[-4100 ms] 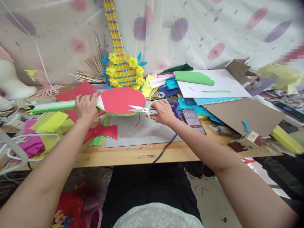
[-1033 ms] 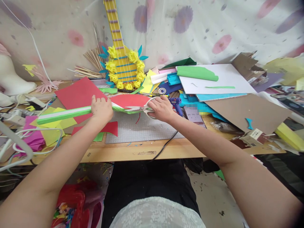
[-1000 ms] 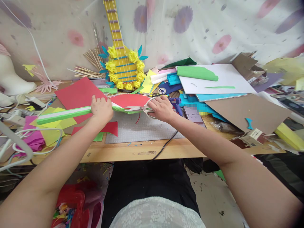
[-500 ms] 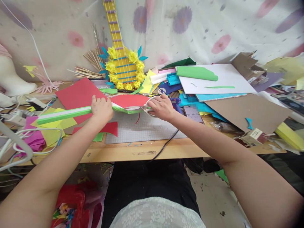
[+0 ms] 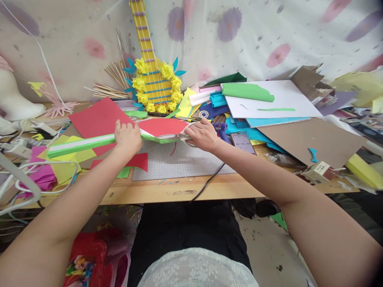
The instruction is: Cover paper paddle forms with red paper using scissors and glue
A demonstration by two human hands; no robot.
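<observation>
A long craft piece with a green and white neck [image 5: 82,145] and a red, green-edged body [image 5: 163,126] lies across the bench. My left hand [image 5: 128,135] is closed around it where neck and body meet. With my right hand [image 5: 202,135] I grip a pair of scissors [image 5: 167,136]; the blades lie along the green edge of the body, and their handles are partly hidden by my fingers. Beneath the body sits a grey cutting mat [image 5: 185,162]. A sheet of red paper [image 5: 97,119] is behind my left hand.
A yellow paper guitar [image 5: 155,87] with yellow flowers leans at the back. Right of my hand are a glue gun [image 5: 221,129] and a phone [image 5: 243,143]. White cables [image 5: 32,183] hang at the left; brown cardboard [image 5: 311,139] covers the right side.
Both hands stay almost in place, with the scissors at the same spot along the green edge. The blades look closer together now.
</observation>
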